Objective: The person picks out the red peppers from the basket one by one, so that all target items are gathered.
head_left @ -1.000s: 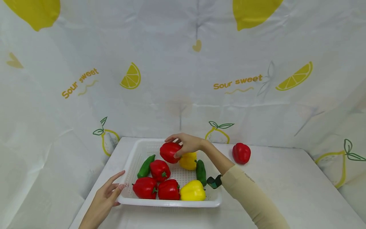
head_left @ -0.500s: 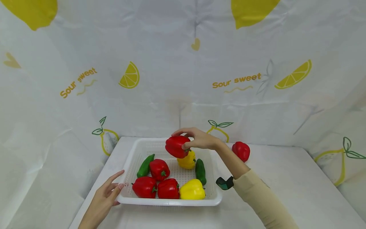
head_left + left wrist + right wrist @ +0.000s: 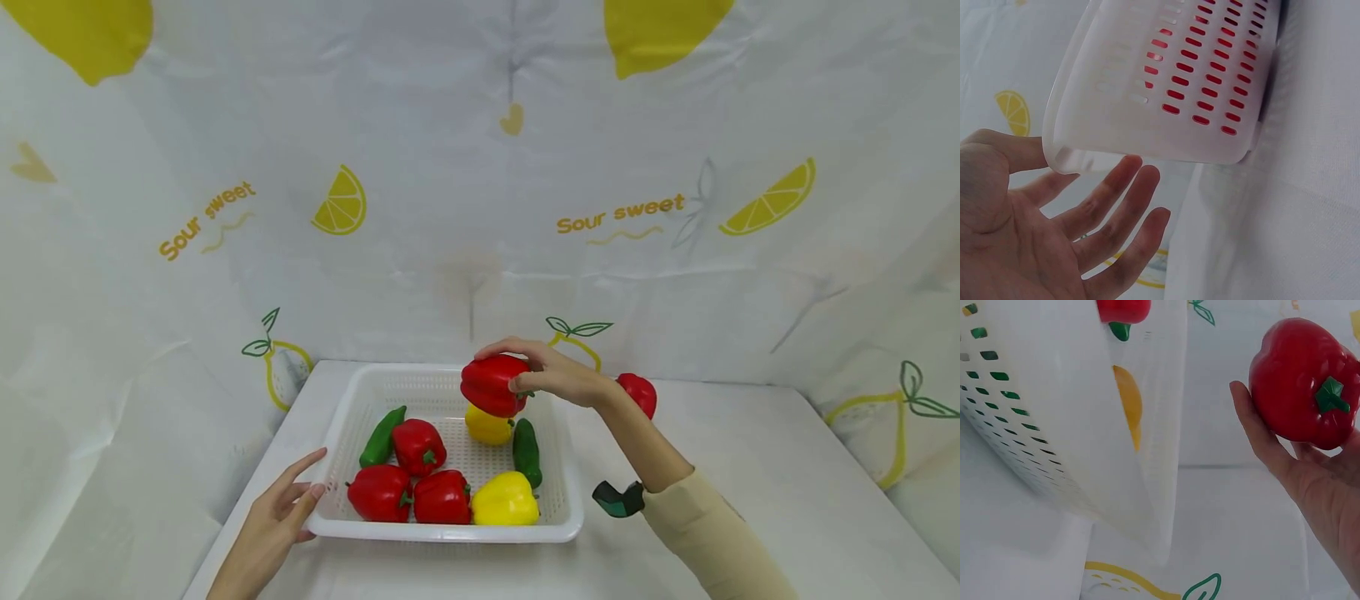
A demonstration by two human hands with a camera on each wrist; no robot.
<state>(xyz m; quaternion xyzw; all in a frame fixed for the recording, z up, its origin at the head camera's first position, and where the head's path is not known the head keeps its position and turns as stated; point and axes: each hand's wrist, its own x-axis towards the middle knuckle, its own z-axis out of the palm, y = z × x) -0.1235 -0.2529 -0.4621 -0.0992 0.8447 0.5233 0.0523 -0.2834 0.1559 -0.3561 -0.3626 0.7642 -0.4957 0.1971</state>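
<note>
In the head view my right hand (image 3: 558, 372) holds a red bell pepper (image 3: 495, 385) above the back right of a white plastic basket (image 3: 442, 531). Thumb and fingers wrap the pepper; its green stem (image 3: 1333, 395) shows in the right wrist view. My left hand (image 3: 270, 521) is at the basket's left front corner, its thumb on the rim and other fingers below it, a light grip in the left wrist view. Inside lie several red bell peppers (image 3: 442, 497), two yellow bell peppers (image 3: 505, 500) and two green peppers (image 3: 527, 452), one at each side.
Another red bell pepper (image 3: 637, 392), partly hidden by the right forearm, lies on the white table (image 3: 750, 467) right of the basket. A lemon-printed white sheet (image 3: 450, 275) hangs behind. A dark strap piece (image 3: 618, 499) juts from the right sleeve.
My right hand has lifted the red bell pepper from inside the basket and carried it rightward, past the yellow pepper at the back. The left hand keeps its place at the rim.
</note>
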